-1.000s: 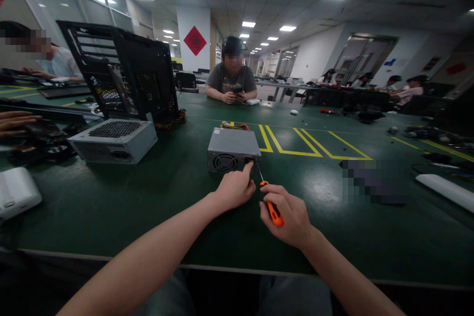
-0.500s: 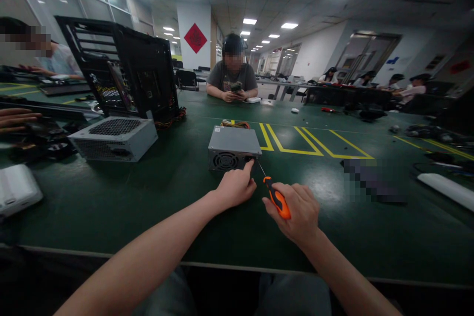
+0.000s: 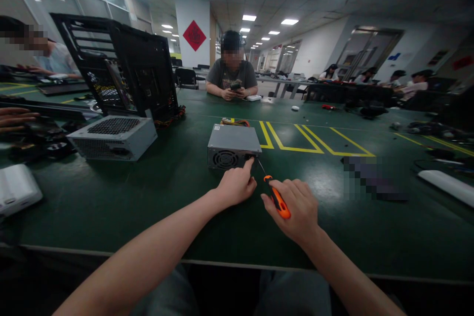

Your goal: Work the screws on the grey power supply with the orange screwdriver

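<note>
1. The green table (image 3: pixel 155 207) is the biggest thing, and it carries the small grey power supply (image 3: pixel 234 139) near its middle; I give all places from this power supply.
2. A black computer case (image 3: pixel 122 66) stands upright, far to the left and behind the power supply.
3. A co-worker in a grey shirt (image 3: pixel 232 76) sits well behind the power supply, on the other side of the table, with both hands together around a small dark thing.
4. A bigger grey power supply (image 3: pixel 113 137) lies to the left, well apart.
5. The left hand (image 3: pixel 235 186) is just in front of the power supply. Its fingers are curled together and hold nothing; only the index finger is stretched and touches the front face, beside the round fan grille.
6. The right hand (image 3: pixel 296 210) is in front and to the right, closed around an orange screwdriver (image 3: pixel 274 196).
7. The thin shaft of the screwdriver points to the front right corner of the power supply; I cannot tell if the tip touches it.
</note>
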{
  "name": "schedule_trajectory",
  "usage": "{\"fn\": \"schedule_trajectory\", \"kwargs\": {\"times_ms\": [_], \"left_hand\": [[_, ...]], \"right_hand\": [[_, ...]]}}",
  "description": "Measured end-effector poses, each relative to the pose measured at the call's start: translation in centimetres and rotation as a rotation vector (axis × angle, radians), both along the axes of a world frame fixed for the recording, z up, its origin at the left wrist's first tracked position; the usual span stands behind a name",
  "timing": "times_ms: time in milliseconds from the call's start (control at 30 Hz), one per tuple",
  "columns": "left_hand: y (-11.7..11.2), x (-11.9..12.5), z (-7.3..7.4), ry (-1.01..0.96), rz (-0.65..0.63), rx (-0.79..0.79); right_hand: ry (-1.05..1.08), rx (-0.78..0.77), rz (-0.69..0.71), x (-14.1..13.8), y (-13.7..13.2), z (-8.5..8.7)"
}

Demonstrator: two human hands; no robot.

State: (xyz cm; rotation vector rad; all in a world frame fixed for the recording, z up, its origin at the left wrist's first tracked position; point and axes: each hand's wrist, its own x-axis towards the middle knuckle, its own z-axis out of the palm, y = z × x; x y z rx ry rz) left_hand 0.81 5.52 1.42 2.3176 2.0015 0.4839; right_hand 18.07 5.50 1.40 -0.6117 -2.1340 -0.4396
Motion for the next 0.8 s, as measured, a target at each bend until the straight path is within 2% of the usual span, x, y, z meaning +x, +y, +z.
{"fn": "schedule_trajectory", "kwargs": {"times_ms": [267, 433, 633, 800], "left_hand": [[-0.27, 0.22, 0.46, -0.012, 0.039, -0.037], [-0.12, 0.22, 0.14, -0.003, 0.025, -0.020], [-0.04, 0.15, 0.03, -0.010, 0.009, -0.018], [-0.19, 0.23, 0.28, -0.002, 0.036, -0.037]], "right_hand": [[-0.054, -0.004, 0.008, -0.33, -0.46, 0.25], [-0.062, -0.027, 0.012, -0.25, -0.61, 0.47], [0.024, -0.030, 0.006, -0.08, -0.20, -0.03], [-0.063, -0.004, 0.014, -0.25, -0.40, 0.22]]}}
